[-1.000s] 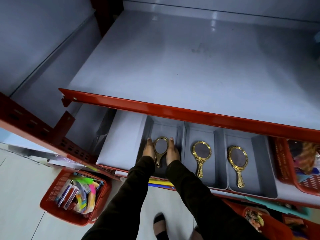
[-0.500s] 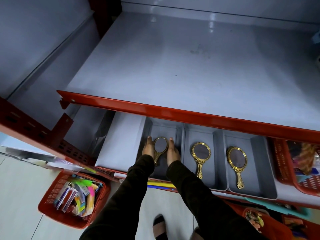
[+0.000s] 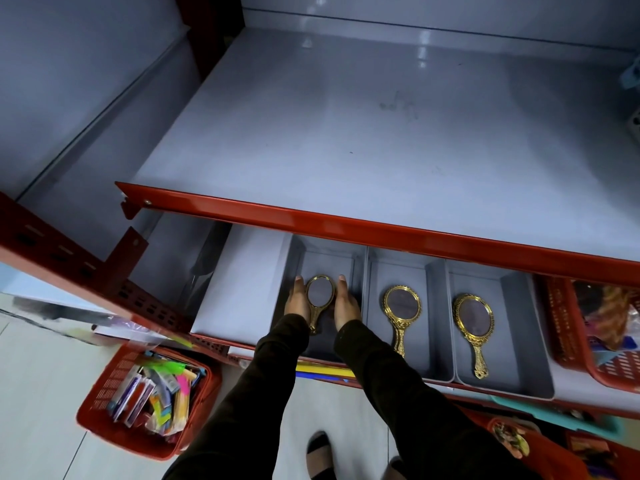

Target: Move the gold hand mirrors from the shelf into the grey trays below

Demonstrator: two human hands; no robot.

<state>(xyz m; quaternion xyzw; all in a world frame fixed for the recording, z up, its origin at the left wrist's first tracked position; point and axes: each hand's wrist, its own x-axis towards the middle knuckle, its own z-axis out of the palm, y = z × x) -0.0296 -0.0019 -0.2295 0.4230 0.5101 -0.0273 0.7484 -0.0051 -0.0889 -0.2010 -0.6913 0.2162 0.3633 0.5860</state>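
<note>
Three grey trays stand side by side on the lower shelf. In the left tray (image 3: 327,259) lies a gold hand mirror (image 3: 320,295), glass up, handle toward me. My left hand (image 3: 298,301) and my right hand (image 3: 346,304) rest flat against its two sides, fingers straight, touching the frame. The middle tray (image 3: 375,334) holds a second gold mirror (image 3: 401,308). A third gold mirror (image 3: 475,320) lies in the right tray (image 3: 519,344). The upper grey shelf (image 3: 346,133) with its red front lip bears no mirrors.
A red basket (image 3: 568,341) of goods stands right of the trays. Another red basket (image 3: 104,400) full of coloured packets sits on the floor at lower left. The red shelf lip (image 3: 346,225) overhangs the trays' far ends. My foot (image 3: 320,452) is below.
Both hands stay on either side of the mirror in the left tray, shifted a little farther in; the view has tilted slightly.
</note>
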